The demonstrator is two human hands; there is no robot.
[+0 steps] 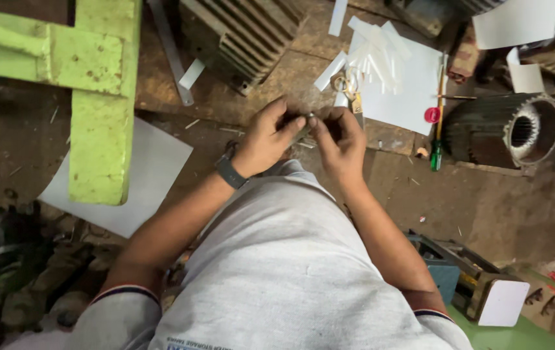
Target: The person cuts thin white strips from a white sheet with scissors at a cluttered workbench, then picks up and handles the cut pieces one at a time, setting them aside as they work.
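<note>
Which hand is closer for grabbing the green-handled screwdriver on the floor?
Probably the right hand. The green-handled screwdriver lies on its side of the floor, while the left hand, wearing a dark wristband, is farther away.

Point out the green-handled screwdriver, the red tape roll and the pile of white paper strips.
green-handled screwdriver (437, 155), head view, on its green handle.
red tape roll (432, 115), head view, on its red ring.
pile of white paper strips (378, 55), head view, middle of the heap.
</note>
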